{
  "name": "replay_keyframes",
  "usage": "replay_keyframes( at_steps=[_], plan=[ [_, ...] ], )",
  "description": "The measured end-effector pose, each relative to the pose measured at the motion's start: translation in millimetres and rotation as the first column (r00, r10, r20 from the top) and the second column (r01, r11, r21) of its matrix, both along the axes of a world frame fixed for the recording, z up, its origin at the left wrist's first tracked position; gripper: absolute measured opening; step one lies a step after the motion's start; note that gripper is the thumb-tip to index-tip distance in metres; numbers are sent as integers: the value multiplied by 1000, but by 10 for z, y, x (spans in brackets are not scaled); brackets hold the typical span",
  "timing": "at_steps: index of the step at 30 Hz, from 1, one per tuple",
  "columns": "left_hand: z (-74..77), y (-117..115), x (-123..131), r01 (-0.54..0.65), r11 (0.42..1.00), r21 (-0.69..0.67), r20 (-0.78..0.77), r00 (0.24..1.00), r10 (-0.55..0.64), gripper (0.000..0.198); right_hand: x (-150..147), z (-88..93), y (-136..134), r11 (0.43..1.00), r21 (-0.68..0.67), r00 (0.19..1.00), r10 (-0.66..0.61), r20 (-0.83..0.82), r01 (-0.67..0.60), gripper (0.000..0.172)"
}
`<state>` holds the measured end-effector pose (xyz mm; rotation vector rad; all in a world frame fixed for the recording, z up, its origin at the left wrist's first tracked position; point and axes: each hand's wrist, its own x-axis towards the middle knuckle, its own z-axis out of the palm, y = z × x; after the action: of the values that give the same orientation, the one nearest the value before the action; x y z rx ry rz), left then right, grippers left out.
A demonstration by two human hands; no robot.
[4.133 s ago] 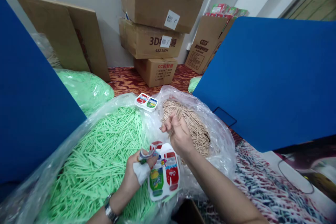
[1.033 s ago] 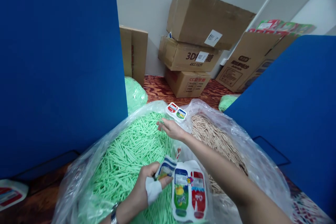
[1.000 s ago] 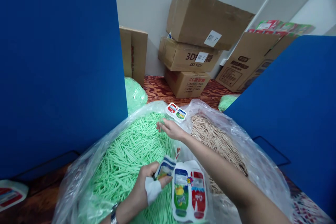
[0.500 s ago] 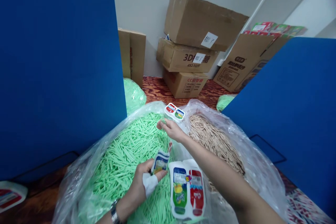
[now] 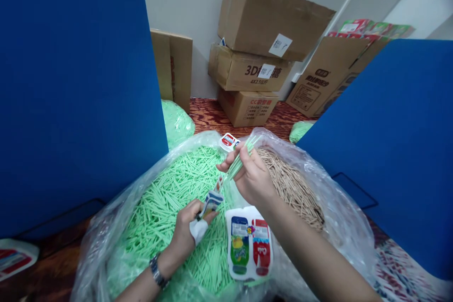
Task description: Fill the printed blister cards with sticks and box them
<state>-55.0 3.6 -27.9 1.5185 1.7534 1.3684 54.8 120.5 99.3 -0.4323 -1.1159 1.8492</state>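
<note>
My right hand [image 5: 252, 177] is closed on a few green sticks [image 5: 241, 158], lifted above the bag. My left hand [image 5: 189, 226], with a white bandage on the thumb and a watch on the wrist, pinches a small printed packet [image 5: 211, 200] over the heap of green sticks [image 5: 170, 198]. A clear plastic bag [image 5: 148, 184] holds that heap. Beside it lies a heap of tan wooden sticks [image 5: 293, 188]. A white pack printed with two bottles [image 5: 247, 243] rests just right of my left hand. A small red and white tub [image 5: 228, 141] sits at the far rim.
Blue panels stand at the left [image 5: 71, 85] and right [image 5: 382, 132]. Stacked cardboard boxes [image 5: 258, 52] sit against the back wall, with another open box [image 5: 325, 80] to the right. More bagged green sticks [image 5: 177, 120] lie behind. A white pack [image 5: 14, 257] lies at far left.
My right hand has left the green heap near the small tub and risen with a few green sticks pinched in it. My left hand has kept hold of the packet.
</note>
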Motion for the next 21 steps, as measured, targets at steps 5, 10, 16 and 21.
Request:
replay_keyframes(
  at_steps=[5,10,16,21],
  plan=[
    [3,-11,19,-30,998,64,-76,996,35,32,10,-110,-176,991,133,998,-5,70,-5,18],
    [28,-7,30,-27,994,101,-99,994,38,31,0,-237,-280,949,315,978,-90,190,26,18],
    [166,32,46,-22,985,171,-80,996,36,29,48,-300,-404,788,616,875,-306,375,12,20],
    [225,30,-2,-8,986,165,-54,998,17,20,182,-385,-259,752,648,846,-261,464,-123,40]
  ],
)
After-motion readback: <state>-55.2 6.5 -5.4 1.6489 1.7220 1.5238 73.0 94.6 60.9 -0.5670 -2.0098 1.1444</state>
